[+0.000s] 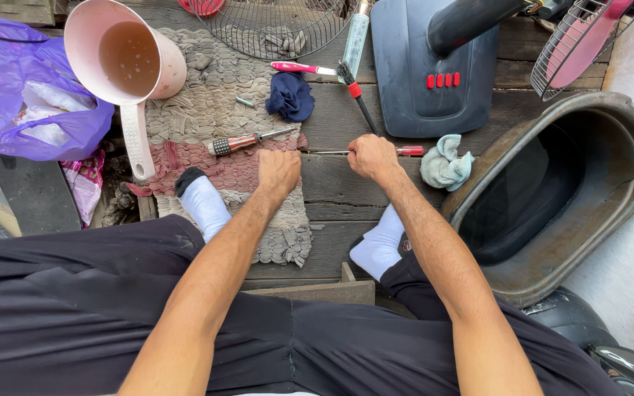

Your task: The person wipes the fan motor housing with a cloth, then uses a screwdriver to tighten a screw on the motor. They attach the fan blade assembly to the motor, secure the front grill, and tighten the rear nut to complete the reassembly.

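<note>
We see the right hand (373,155) clenched on a thin red-handled screwdriver (398,151) lying mid-boards by the woven mat's (214,110) rt edge; left hand (279,171) fisted on the mat, holding nothing visible; tool's stiff, light, prob. best gripped at the handle.

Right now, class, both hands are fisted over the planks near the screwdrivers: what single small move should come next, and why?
Probably the right hand should lift the thin red-handled screwdriver off the wooden planks, since its fist already seems to sit on that shaft. The left hand rests closed on the woven mat, just below the thicker screwdriver, apparently not gripping it. Whether either fist holds something small is hidden.
</note>
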